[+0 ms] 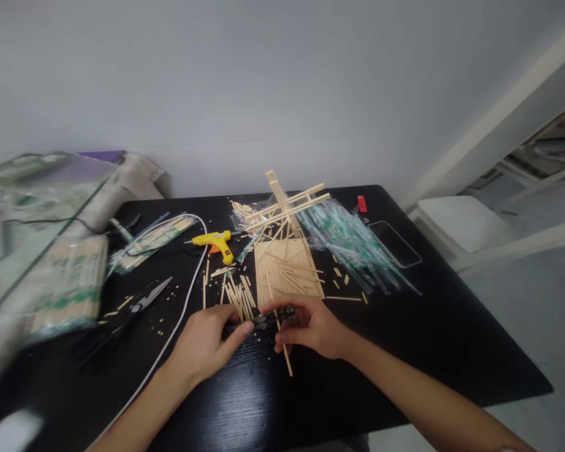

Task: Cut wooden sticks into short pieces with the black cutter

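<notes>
My left hand (209, 342) is closed around a dark pliers-like tool (261, 320), with the thumb along it. The tool's far end reaches to my right hand (308, 323), whose fingers pinch a thin wooden stick (286, 355) pointing down toward the front. The tool and stick cross near my right fingertips; whether the jaws bite the stick is hidden. Just beyond both hands lies a mat of wooden sticks (263, 276) bearing loose sticks and a propped structure of sticks (282, 201). Short cut sticks (240, 295) lie beyond my left hand.
A yellow glue gun (216, 242) lies behind the cut sticks. Scissors (145, 300) and a white cable (183, 314) are at left, near packed chopsticks (73, 279). Green-white wrappers (353, 242), a phone (395, 243) and a red object (361, 203) occupy the right of the black table (433, 339).
</notes>
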The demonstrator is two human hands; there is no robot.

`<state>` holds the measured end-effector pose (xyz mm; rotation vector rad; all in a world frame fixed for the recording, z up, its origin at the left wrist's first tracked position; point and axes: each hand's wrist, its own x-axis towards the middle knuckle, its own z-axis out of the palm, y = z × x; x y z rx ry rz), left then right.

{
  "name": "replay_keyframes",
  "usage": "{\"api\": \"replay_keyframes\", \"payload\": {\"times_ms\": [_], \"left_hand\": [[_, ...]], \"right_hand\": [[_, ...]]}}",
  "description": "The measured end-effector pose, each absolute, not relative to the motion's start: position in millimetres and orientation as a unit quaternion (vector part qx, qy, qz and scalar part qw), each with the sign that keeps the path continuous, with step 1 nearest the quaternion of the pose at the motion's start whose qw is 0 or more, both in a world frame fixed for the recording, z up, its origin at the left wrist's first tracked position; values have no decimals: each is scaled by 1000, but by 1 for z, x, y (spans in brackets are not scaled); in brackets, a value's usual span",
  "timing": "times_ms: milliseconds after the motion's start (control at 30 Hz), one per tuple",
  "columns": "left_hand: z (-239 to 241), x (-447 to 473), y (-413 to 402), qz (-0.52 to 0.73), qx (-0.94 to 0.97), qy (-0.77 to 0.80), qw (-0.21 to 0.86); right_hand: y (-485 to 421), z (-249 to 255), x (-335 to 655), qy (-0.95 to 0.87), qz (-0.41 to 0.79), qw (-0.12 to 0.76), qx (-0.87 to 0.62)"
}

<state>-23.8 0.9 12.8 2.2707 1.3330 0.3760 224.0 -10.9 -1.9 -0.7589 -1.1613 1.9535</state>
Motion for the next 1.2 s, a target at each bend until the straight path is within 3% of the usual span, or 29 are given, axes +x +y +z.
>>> {"api": "replay_keyframes", "payload": {"times_ms": [600,767,933,1200], "left_hand": [[7,-21,6,77,812,543,199],[8,-21,11,44,766,624,150],[7,-25,14,147,717,651,201],[4,-17,6,336,643,582,366]], "right_hand": [[-6,-3,227,-451,746,385,-303],[-8,-2,227,-451,710,434,-322],[-9,-3,225,-447,699,443,-340],[-7,-8,223,-445,758,382,-287]]}}
